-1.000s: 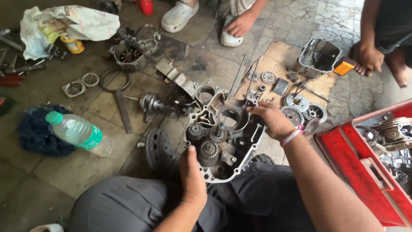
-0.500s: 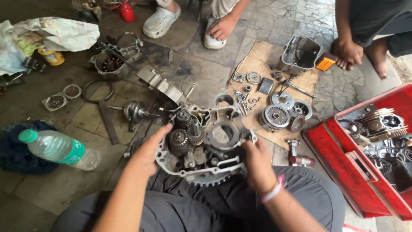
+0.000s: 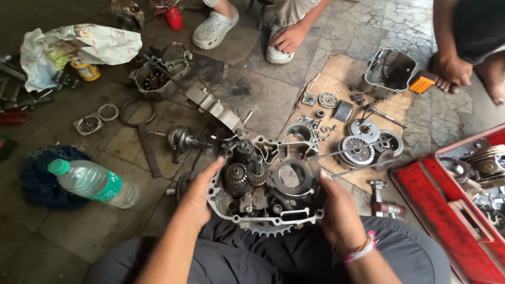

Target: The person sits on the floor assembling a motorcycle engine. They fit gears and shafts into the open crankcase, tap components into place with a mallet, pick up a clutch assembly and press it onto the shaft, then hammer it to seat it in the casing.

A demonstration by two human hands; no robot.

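An open engine crankcase half [image 3: 273, 184] with several gears, a sprocket at its near edge and a round bearing hole rests on my lap. My left hand [image 3: 199, 195] grips its left rim beside the gear cluster [image 3: 239, 176]. My right hand [image 3: 339, 213], with a pink band at the wrist, holds the right rim. Two long thin studs [image 3: 357, 158] stick out to the right from the case.
A cardboard sheet [image 3: 336, 79] holds clutch parts [image 3: 357, 150] and a cover [image 3: 389, 68]. A red tray [image 3: 447, 210] of parts sits right. A plastic bottle [image 3: 92, 181], a crankshaft [image 3: 181, 139] and another casing [image 3: 158, 76] lie left. Other people's feet and hands are at the far side.
My right hand came back from the cardboard parts to the case's right rim. My left hand moved from the near edge to the left rim. The case now sits squarely on my lap.
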